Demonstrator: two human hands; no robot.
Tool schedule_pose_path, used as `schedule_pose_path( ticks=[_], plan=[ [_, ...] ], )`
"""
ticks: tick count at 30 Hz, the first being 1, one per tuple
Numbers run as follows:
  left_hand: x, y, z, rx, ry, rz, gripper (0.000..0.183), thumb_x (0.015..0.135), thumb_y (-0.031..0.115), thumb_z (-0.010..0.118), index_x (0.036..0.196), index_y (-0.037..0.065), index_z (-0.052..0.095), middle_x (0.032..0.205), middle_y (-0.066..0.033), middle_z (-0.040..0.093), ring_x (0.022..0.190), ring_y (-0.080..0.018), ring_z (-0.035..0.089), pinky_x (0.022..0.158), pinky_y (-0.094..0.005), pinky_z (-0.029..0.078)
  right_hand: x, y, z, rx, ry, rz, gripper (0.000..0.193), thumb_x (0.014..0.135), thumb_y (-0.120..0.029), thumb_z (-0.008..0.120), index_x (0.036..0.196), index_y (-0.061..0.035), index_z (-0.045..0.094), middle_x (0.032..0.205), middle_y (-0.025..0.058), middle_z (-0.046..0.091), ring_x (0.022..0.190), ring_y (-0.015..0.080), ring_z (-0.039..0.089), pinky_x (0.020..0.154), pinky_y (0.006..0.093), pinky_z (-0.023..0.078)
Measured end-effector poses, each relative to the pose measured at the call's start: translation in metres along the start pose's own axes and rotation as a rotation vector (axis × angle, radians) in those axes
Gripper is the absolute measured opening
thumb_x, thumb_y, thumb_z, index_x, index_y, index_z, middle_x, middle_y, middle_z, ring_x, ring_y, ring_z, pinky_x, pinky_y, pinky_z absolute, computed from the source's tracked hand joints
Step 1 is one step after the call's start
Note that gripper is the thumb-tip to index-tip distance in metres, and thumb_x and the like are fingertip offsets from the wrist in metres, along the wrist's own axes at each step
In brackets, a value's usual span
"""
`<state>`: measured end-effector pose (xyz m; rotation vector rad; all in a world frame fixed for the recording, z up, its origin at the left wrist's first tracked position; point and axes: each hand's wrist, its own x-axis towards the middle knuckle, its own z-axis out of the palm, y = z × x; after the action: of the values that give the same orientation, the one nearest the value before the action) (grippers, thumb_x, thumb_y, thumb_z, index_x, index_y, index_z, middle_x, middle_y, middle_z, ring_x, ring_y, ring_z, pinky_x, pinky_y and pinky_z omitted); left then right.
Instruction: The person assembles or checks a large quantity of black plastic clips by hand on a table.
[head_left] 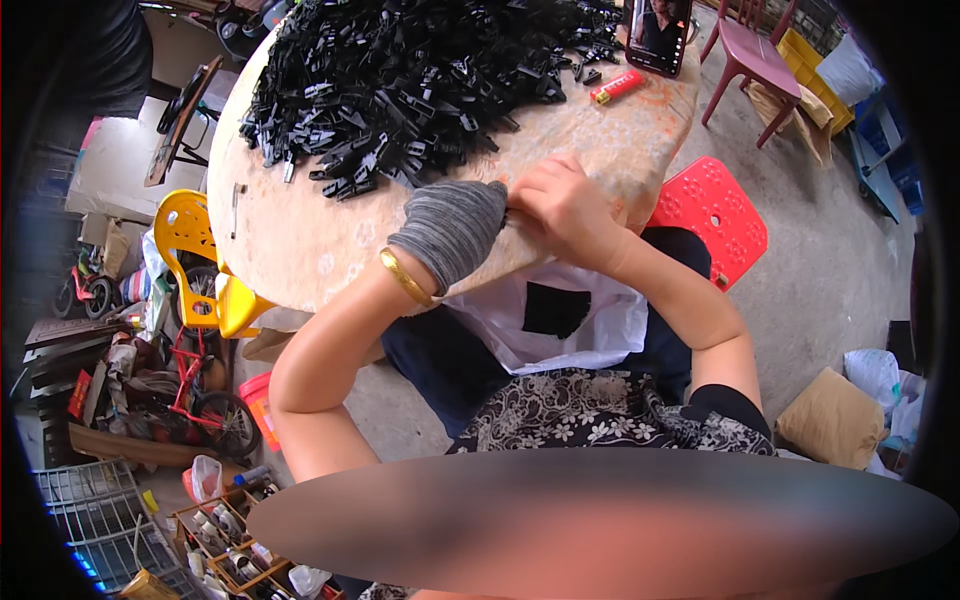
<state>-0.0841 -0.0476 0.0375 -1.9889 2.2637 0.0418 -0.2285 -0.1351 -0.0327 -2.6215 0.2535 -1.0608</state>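
A round tabletop (290,235) under a pale, floral-patterned cloth fills the middle of the view, and its far side carries the wide heap of small, glossy black plastic clip-like pieces (400,90), probably massed there to leave the near edge free for handwork yet within reach. A red plastic stool (740,230) with a patterned seat stands to the right. The translucent white plastic bag (500,325) lies open across the lap, just below the near edge, perhaps to catch what drops; a black rectangular patch (557,310) shows on it. The left hand (452,232), wrapped in grey striped fabric, and the bare right hand (565,205) meet above that edge, seemingly to steady each other for close work. The right grip's fingers are bent inward; the left's fingertips are mostly hidden, so I cannot tell how far either is open or what they hold. A black phone (657,52) stands near the far right edge, beside a red-and-yellow cylinder (617,87).
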Motion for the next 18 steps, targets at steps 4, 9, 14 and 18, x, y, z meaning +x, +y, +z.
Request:
schedule_pose_path(
  ticks=[4, 9, 14, 18],
  plan=[
    [0.008, -0.001, -0.004, -0.08, -0.013, 0.043, 0.014, 0.079, 0.012, 0.053, 0.087, 0.002, 0.059, 0.073, -0.0157, 0.064, 0.067, -0.0304, 0.064, 0.063, -0.0382, 0.051, 0.002, -0.006, 0.003, -0.006, 0.112, -0.028, 0.012, 0.068, -0.015, 0.065, 0.076, -0.0078, 0.061, 0.078, 0.0036, 0.058, 0.083, 0.0234, 0.056, 0.08, 0.0382, 0.039],
    [0.016, -0.001, 0.0, -0.072, -0.073, 0.029, 0.012, 0.077, 0.011, 0.057, 0.081, 0.001, 0.063, 0.077, -0.0182, 0.064, 0.076, -0.0309, 0.064, 0.067, -0.0403, 0.051, -0.011, 0.001, 0.008, 0.045, 0.143, 0.088, 0.012, 0.068, -0.016, 0.065, 0.075, -0.0077, 0.061, 0.081, 0.0045, 0.057, 0.083, 0.0238, 0.055, 0.082, 0.0382, 0.039],
    [0.015, -0.003, 0.005, -0.055, -0.042, 0.083, 0.013, 0.077, 0.012, 0.057, 0.082, 0.002, 0.062, 0.076, -0.018, 0.064, 0.074, -0.0315, 0.064, 0.067, -0.0403, 0.051, -0.005, -0.009, 0.009, -0.079, 0.123, -0.027, 0.013, 0.067, -0.014, 0.064, 0.077, -0.0071, 0.059, 0.086, 0.0056, 0.056, 0.088, 0.0246, 0.054, 0.086, 0.0394, 0.037],
    [0.01, -0.002, 0.0, -0.149, -0.023, 0.001, 0.012, 0.076, 0.013, 0.058, 0.081, 0.002, 0.062, 0.076, -0.0173, 0.065, 0.073, -0.0314, 0.064, 0.066, -0.0397, 0.051, -0.003, -0.008, 0.003, -0.034, 0.111, -0.002, 0.011, 0.068, -0.013, 0.064, 0.075, -0.007, 0.058, 0.085, 0.005, 0.056, 0.087, 0.0245, 0.054, 0.086, 0.0402, 0.037]
  ],
)
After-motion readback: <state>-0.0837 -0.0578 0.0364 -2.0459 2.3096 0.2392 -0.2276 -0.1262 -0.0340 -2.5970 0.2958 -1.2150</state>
